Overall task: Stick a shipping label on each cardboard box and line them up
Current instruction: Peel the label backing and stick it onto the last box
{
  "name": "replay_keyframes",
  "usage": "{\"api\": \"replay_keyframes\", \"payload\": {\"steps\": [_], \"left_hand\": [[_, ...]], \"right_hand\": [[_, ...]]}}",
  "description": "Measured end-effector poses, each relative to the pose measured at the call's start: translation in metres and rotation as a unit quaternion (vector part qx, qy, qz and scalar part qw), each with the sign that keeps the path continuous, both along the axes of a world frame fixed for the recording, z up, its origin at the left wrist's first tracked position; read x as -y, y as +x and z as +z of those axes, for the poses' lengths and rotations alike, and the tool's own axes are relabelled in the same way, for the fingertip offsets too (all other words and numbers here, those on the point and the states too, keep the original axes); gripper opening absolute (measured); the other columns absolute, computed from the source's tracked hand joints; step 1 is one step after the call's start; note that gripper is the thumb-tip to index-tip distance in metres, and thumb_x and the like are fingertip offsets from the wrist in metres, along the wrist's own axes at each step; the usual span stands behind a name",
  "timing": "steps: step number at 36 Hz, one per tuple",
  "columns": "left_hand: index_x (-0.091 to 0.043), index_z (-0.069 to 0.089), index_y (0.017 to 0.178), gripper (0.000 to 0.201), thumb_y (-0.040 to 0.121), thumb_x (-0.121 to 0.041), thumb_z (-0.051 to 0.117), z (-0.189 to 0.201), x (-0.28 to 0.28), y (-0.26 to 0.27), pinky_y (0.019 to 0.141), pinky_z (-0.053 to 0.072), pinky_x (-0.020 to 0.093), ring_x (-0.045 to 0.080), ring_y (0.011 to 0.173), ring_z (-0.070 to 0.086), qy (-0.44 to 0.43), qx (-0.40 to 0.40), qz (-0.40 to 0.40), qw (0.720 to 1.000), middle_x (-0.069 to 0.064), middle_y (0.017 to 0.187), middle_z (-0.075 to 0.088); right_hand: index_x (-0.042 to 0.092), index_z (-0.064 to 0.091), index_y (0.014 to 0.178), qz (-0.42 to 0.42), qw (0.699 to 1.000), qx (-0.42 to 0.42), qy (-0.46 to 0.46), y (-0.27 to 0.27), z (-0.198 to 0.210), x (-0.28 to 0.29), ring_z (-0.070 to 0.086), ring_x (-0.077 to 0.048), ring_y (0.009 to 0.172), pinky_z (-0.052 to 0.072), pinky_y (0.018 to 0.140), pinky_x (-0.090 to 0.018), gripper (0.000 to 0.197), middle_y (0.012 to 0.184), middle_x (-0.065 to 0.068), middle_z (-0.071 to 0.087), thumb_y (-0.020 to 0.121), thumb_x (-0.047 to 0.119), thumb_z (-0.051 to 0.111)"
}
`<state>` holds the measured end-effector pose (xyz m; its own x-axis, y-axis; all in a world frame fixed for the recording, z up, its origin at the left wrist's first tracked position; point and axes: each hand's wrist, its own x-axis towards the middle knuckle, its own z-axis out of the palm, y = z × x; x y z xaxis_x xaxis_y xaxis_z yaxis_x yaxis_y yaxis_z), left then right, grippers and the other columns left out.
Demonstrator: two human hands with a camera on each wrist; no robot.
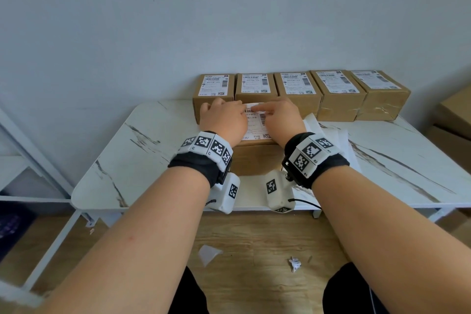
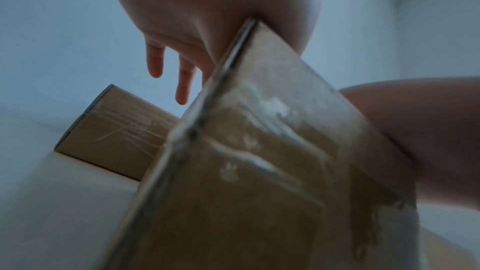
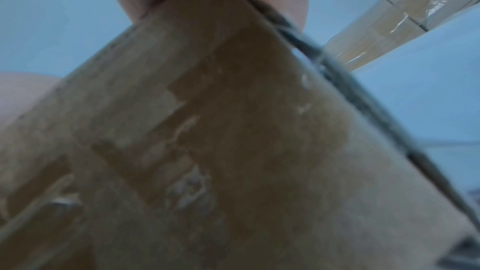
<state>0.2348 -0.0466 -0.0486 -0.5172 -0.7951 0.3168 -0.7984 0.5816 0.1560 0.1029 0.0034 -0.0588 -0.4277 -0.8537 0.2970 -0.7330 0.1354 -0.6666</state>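
On the wooden floor (image 1: 254, 242) nearest the person lie a paper scrap (image 1: 208, 253) and a crumpled label bit (image 1: 295, 263). Past them stands the marble-patterned counter (image 1: 142, 155), and at its near middle sits a cardboard box (image 1: 256, 160), its taped side filling both wrist views. A shipping label (image 1: 256, 122) lies flat on top of this box. The left hand (image 1: 222, 120) rests palm down on the label's left part, fingers laid fairly flat and reaching toward its far edge; in the left wrist view two fingers (image 2: 155, 63) stick out past the box's edge, loosely straight. The right hand (image 1: 281, 120) lies on the label's right part, with a straight finger pressing the top edge toward the left hand. Neither hand grips anything; both press flat. Just right of the box, white backing sheets (image 1: 331, 135) lie spread on the counter. Behind the box, against the wall (image 1: 229, 20), five labelled boxes (image 1: 297, 89) stand in a row, side by side and touching, the front box just before the second of them from the left.
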Motion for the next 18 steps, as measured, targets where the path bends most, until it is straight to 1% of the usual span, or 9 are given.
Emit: {"api": "replay_keyframes", "payload": {"steps": [1, 3, 6, 10, 12, 15, 16, 18], "left_hand": [[-0.033, 0.048, 0.138, 0.043, 0.100, -0.026, 0.030, 0.001, -0.001, -0.001, 0.107, 0.022, 0.044, 0.019, 0.131, 0.036, 0.003, 0.002, 0.007, 1.000, -0.013, 0.147, 0.042], [-0.032, 0.048, 0.138, 0.043, 0.100, -0.026, 0.029, 0.003, -0.003, -0.001, 0.108, 0.024, 0.044, 0.020, 0.132, 0.037, 0.007, 0.007, 0.021, 1.000, -0.012, 0.148, 0.041], [-0.029, 0.048, 0.138, 0.042, 0.101, -0.029, 0.028, 0.004, -0.006, -0.002, 0.108, 0.028, 0.045, 0.022, 0.131, 0.040, 0.009, 0.019, 0.039, 0.999, -0.009, 0.149, 0.041], [-0.025, 0.047, 0.138, 0.043, 0.101, -0.031, 0.026, 0.006, -0.008, -0.002, 0.104, 0.032, 0.045, 0.024, 0.126, 0.044, 0.010, 0.034, 0.055, 0.998, -0.005, 0.145, 0.046], [-0.023, 0.050, 0.136, 0.042, 0.101, -0.031, 0.027, 0.007, -0.009, -0.002, 0.102, 0.033, 0.045, 0.024, 0.125, 0.045, 0.008, 0.035, 0.055, 0.998, -0.003, 0.141, 0.049], [-0.022, 0.049, 0.135, 0.040, 0.101, -0.028, 0.031, 0.007, -0.008, -0.002, 0.103, 0.033, 0.045, 0.024, 0.128, 0.042, 0.009, 0.030, 0.044, 0.999, -0.002, 0.142, 0.048], [-0.022, 0.047, 0.138, 0.040, 0.100, -0.026, 0.032, 0.007, -0.008, -0.001, 0.105, 0.031, 0.046, 0.024, 0.130, 0.039, 0.014, 0.026, 0.035, 0.999, -0.003, 0.145, 0.045], [-0.027, 0.036, 0.145, 0.046, 0.100, -0.021, 0.033, 0.007, -0.006, -0.001, 0.110, 0.027, 0.047, 0.024, 0.137, 0.030, 0.035, 0.023, 0.011, 0.999, -0.005, 0.153, 0.033]], "right_hand": [[0.031, 0.072, 0.114, 0.005, 1.000, -0.015, 0.003, 0.000, 0.001, -0.002, 0.045, -0.028, 0.125, 0.042, 0.101, -0.041, 0.054, 0.139, -0.006, 0.048, 0.089, -0.004, 0.038], [0.031, 0.071, 0.115, 0.011, 0.999, -0.035, 0.022, 0.001, 0.005, -0.004, 0.036, -0.027, 0.134, 0.033, 0.109, -0.043, 0.056, 0.145, -0.005, 0.045, 0.087, -0.006, 0.038], [0.035, 0.065, 0.123, 0.004, 0.997, -0.040, 0.068, 0.003, 0.009, -0.005, 0.029, -0.027, 0.139, 0.030, 0.112, -0.045, 0.058, 0.152, -0.003, 0.036, 0.088, -0.002, 0.038], [0.039, 0.048, 0.140, -0.013, 0.991, -0.025, 0.130, 0.004, 0.012, -0.004, 0.025, -0.028, 0.142, 0.031, 0.113, -0.047, 0.060, 0.158, -0.002, 0.026, 0.092, 0.006, 0.037], [0.040, 0.041, 0.144, -0.020, 0.987, -0.019, 0.155, 0.004, 0.013, -0.002, 0.026, -0.028, 0.142, 0.033, 0.112, -0.047, 0.061, 0.158, -0.002, 0.024, 0.092, 0.007, 0.037], [0.041, 0.037, 0.145, -0.032, 0.985, -0.017, 0.171, 0.005, 0.014, 0.002, 0.036, -0.028, 0.135, 0.038, 0.107, -0.049, 0.063, 0.152, -0.003, 0.033, 0.091, 0.008, 0.037], [0.042, 0.036, 0.145, -0.035, 0.984, -0.013, 0.175, 0.005, 0.014, 0.002, 0.039, -0.028, 0.133, 0.040, 0.106, -0.049, 0.064, 0.150, -0.003, 0.036, 0.091, 0.009, 0.037], [0.042, 0.035, 0.146, -0.037, 0.982, -0.006, 0.183, 0.006, 0.015, 0.003, 0.041, -0.028, 0.131, 0.041, 0.104, -0.050, 0.064, 0.148, -0.003, 0.038, 0.090, 0.010, 0.038]]}}
